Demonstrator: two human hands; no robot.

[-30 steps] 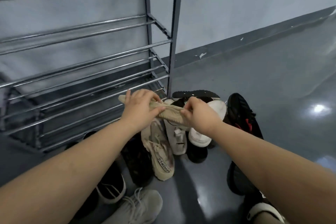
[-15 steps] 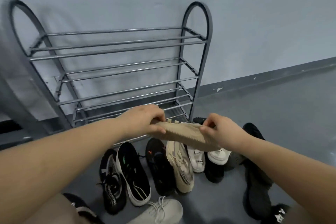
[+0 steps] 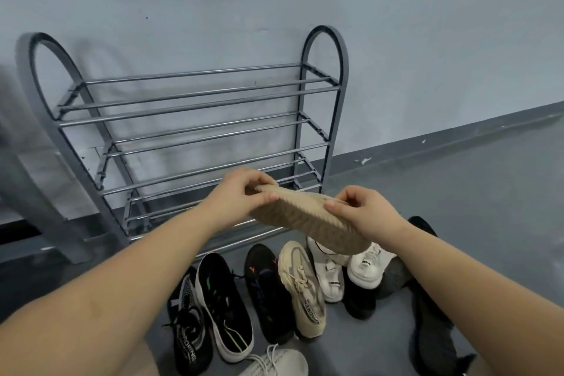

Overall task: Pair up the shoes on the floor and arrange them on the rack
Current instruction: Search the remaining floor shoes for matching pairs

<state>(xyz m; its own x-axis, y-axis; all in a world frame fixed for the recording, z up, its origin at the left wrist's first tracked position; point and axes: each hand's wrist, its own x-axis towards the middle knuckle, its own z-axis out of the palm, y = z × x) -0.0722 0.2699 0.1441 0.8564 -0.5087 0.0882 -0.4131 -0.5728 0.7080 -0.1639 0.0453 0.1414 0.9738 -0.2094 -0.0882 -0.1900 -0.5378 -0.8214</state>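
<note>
You hold a shoe (image 3: 308, 218) between your hands, left hand (image 3: 241, 192) and right hand (image 3: 363, 210), above shoes on the floor (image 3: 457, 192); the rack (image 3: 195, 119) stands beyond, against the far wall (image 3: 427, 40).

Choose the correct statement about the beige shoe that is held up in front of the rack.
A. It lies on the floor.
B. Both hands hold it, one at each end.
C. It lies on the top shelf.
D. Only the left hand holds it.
B: the left hand and the right hand each grip one end of the beige shoe, its sole showing, in the air before the rack.
</note>
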